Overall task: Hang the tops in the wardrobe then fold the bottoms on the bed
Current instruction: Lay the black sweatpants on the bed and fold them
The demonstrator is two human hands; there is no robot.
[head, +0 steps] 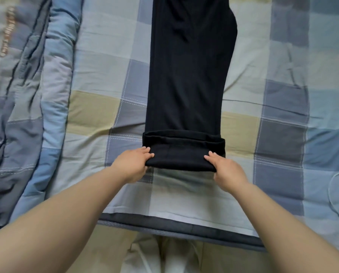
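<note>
Head view, looking steeply down, bed (97, 115) close.

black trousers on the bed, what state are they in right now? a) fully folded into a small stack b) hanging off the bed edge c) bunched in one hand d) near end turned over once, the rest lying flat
d: the black trousers lie flat along the checked bedcover, with only the near end turned over, gripped at its corners by the left hand and the right hand.
</note>
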